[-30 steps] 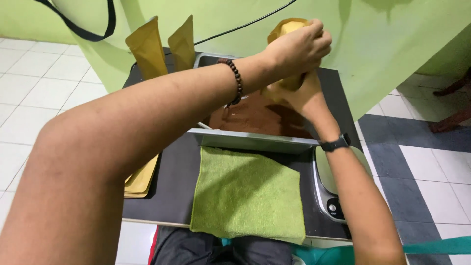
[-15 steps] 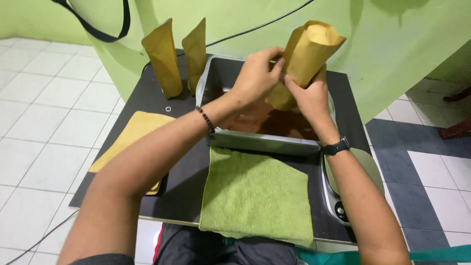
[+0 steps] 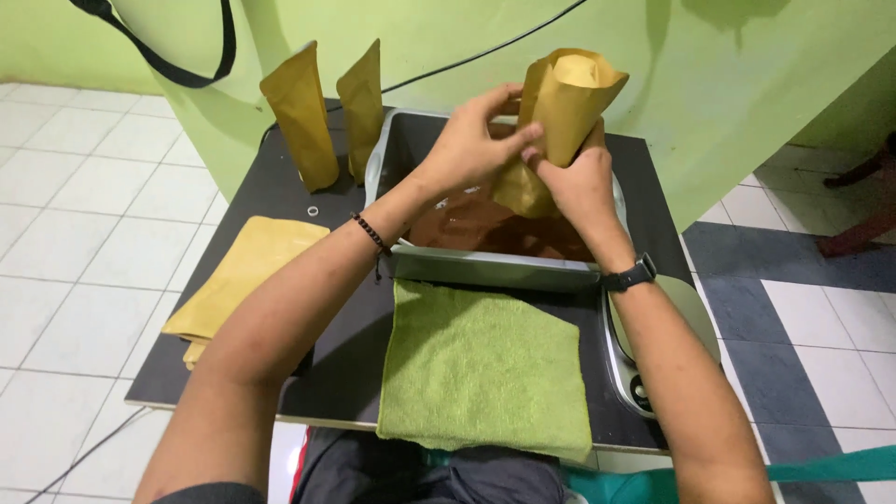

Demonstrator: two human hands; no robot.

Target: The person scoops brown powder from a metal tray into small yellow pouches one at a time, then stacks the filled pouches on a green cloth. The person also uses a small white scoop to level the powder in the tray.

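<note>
Both hands hold an open tan paper pouch (image 3: 565, 103) upright over a metal tray (image 3: 495, 269) that contains brown powder. My left hand (image 3: 471, 140) grips the pouch's left side near its middle. On the lower right side of the pouch is my right hand (image 3: 579, 182), a black watch on its wrist. The pouch mouth faces up and is spread open.
Two filled tan pouches (image 3: 303, 112) stand at the back of the dark table (image 3: 345, 345). A stack of flat pouches (image 3: 245, 275) lies at the left edge. A green cloth (image 3: 481, 369) lies in front of the tray, a scale (image 3: 658, 341) at the right.
My left hand has come down from the top of the pouch to its side. The pouch mouth now stands open and the view has shifted slightly.
</note>
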